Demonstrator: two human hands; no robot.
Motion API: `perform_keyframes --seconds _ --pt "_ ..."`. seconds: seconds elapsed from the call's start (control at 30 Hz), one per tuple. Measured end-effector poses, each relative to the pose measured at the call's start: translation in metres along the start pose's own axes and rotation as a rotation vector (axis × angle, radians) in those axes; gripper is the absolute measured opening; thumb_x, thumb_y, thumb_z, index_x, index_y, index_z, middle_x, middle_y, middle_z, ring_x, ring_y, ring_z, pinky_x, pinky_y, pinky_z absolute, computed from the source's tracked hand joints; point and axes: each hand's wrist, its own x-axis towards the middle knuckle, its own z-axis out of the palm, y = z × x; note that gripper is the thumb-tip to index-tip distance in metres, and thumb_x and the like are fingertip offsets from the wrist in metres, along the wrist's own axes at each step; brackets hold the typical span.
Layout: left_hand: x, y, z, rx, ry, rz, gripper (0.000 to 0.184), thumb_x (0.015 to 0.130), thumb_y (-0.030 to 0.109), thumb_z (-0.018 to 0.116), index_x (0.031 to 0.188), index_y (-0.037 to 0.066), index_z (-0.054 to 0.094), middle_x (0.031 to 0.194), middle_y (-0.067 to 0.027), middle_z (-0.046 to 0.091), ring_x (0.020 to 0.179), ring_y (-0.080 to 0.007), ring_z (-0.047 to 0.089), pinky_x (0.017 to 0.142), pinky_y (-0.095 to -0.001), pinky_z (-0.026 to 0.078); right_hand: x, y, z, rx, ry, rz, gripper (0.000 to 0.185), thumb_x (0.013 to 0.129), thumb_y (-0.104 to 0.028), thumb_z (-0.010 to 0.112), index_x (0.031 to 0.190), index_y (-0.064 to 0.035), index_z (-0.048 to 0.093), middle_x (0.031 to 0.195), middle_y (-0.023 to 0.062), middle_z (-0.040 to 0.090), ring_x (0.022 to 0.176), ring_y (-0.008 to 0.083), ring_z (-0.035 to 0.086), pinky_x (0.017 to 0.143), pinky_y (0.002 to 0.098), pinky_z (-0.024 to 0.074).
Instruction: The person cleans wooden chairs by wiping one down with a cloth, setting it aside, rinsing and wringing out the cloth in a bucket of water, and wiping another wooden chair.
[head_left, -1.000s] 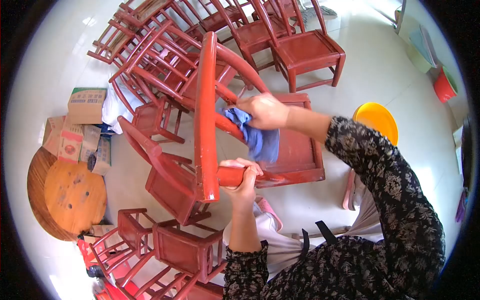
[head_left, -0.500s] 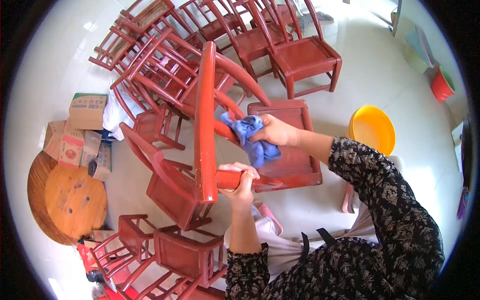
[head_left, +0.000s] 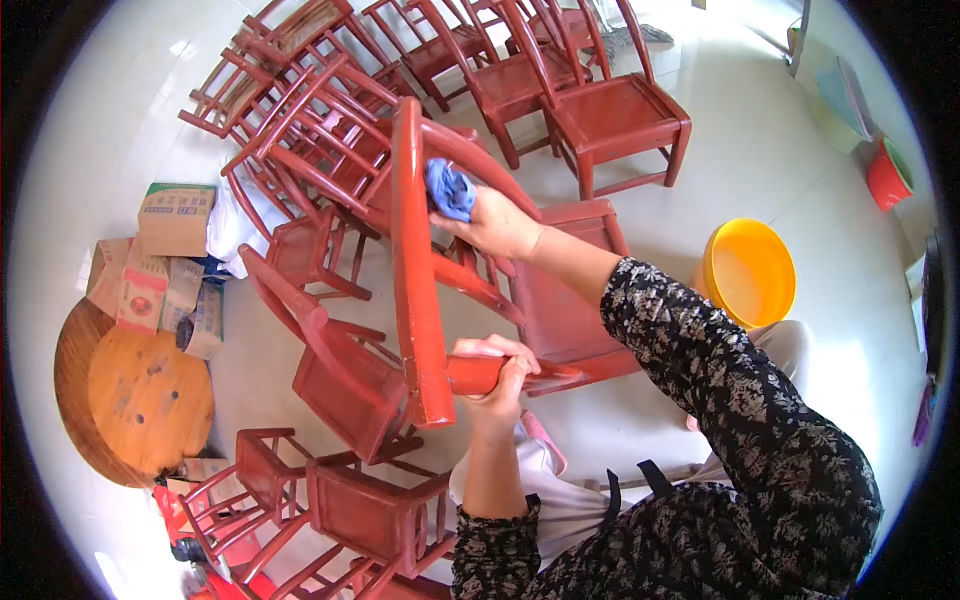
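A red wooden chair [head_left: 575,305] stands right in front of me, its back and top rail nearest to my eyes. My left hand [head_left: 492,372] is wrapped round one back post, just below the top rail. In my right hand [head_left: 497,222] is a bunched blue cloth [head_left: 451,190], held against the chair back near the far post. The fingers of that hand are partly hidden behind the cloth and the hand itself.
Several more red chairs [head_left: 620,120] crowd the far side and the left. A yellow bucket [head_left: 750,272] stands at right, a red bucket [head_left: 888,175] by the wall. Cardboard boxes [head_left: 177,220] and a round wooden tabletop [head_left: 150,400] lie at far left.
My right hand has moved the blue cloth up and to the left, from the chair back's middle toward its far post. The chair back has tilted and shifted slightly; my left hand keeps its hold.
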Motion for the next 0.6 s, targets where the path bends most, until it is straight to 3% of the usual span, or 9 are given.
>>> perform_keyframes --seconds 0.07,0.2,0.23,0.3,0.33,0.4,0.47,0.53,0.6 --pt "-0.002 0.0 0.006 -0.083 -0.004 0.023 0.029 0.07 -0.011 0.045 0.09 0.006 0.034 0.064 -0.0123 0.048 0.051 -0.0196 0.047 0.05 -0.0344 0.046 -0.02 0.021 0.013 -0.039 -0.051 0.103 0.028 0.084 -0.031 0.055 0.097 -0.007 0.051 0.081 0.0209 0.058 0.079 0.0399 0.056 0.07 0.0442 0.044" --pt "0.003 0.002 0.005 -0.056 0.151 0.018 0.025 0.069 -0.008 0.043 0.088 0.006 0.035 0.062 -0.0118 0.048 0.052 -0.0192 0.046 0.052 -0.0347 0.046 -0.08 0.058 0.026 -0.012 -0.321 0.543 0.034 0.083 -0.033 0.056 0.101 -0.005 0.052 0.083 0.0212 0.06 0.08 0.0362 0.058 0.072 0.0406 0.0459" --pt "0.004 0.002 0.003 -0.053 0.155 0.019 0.025 0.069 -0.008 0.043 0.088 0.006 0.035 0.062 -0.0118 0.048 0.052 -0.0192 0.046 0.052 -0.0347 0.046 -0.092 0.078 0.025 -0.01 -0.325 0.542 0.034 0.083 -0.033 0.056 0.101 -0.005 0.052 0.083 0.0212 0.06 0.08 0.0362 0.058 0.072 0.0406 0.0459" --pt "0.006 0.003 -0.001 -0.047 0.222 -0.01 0.023 0.069 -0.007 0.044 0.086 0.007 0.036 0.061 -0.0111 0.047 0.052 -0.019 0.046 0.053 -0.0345 0.045 -0.108 0.11 0.022 -0.342 -0.669 0.474 0.039 0.081 -0.031 0.057 0.106 -0.002 0.052 0.084 0.0203 0.061 0.081 0.0316 0.06 0.074 0.0382 0.0461" --pt "0.005 0.001 -0.004 -0.036 0.225 -0.004 0.022 0.069 -0.005 0.044 0.085 0.007 0.036 0.06 -0.0103 0.046 0.051 -0.0189 0.046 0.053 -0.0341 0.044 -0.104 0.108 0.02 -0.342 -0.67 0.472 0.039 0.081 -0.031 0.057 0.106 -0.002 0.052 0.084 0.0203 0.061 0.081 0.0316 0.06 0.074 0.0382 0.0461" --pt "0.002 0.001 -0.007 -0.063 0.227 -0.003 0.022 0.069 -0.005 0.044 0.085 0.007 0.036 0.06 -0.0099 0.046 0.051 -0.0188 0.046 0.052 -0.0341 0.044 -0.089 0.078 0.006 -0.006 -0.282 0.803 0.039 0.078 -0.027 0.057 0.107 -0.0003 0.053 0.085 0.0152 0.062 0.08 0.0264 0.059 0.074 0.0372 0.0459" --pt "0.0 0.0 -0.009 -0.084 0.229 -0.014 0.022 0.069 -0.005 0.044 0.085 0.007 0.036 0.06 -0.0095 0.046 0.051 -0.0187 0.045 0.052 -0.034 0.044 -0.057 0.019 -0.008 0.431 -0.128 0.722 0.041 0.077 -0.026 0.057 0.111 -0.0029 0.052 0.092 0.0085 0.06 0.084 0.0206 0.055 0.075 0.035 0.0449" --pt "-0.003 -0.002 -0.013 -0.12 0.169 -0.004 0.022 0.069 -0.004 0.045 0.086 0.007 0.036 0.06 -0.009 0.045 0.051 -0.0186 0.044 0.051 -0.0337 0.043 -0.031 0.028 0.0 0.874 -0.226 0.586 0.043 0.075 -0.022 0.058 0.113 -0.0041 0.049 0.098 0.0043 0.055 0.088 0.0182 0.05 0.076 0.0324 0.0432" --pt "-0.007 -0.002 -0.017 -0.126 0.127 -0.007 0.022 0.069 -0.004 0.045 0.086 0.007 0.036 0.06 -0.0092 0.045 0.05 -0.0189 0.044 0.05 -0.0338 0.042 -0.009 -0.014 0.001 0.706 -0.259 0.475 0.042 0.077 -0.023 0.058 0.113 -0.0042 0.048 0.1 0.0064 0.055 0.09 0.0204 0.051 0.077 0.0324 0.0428"
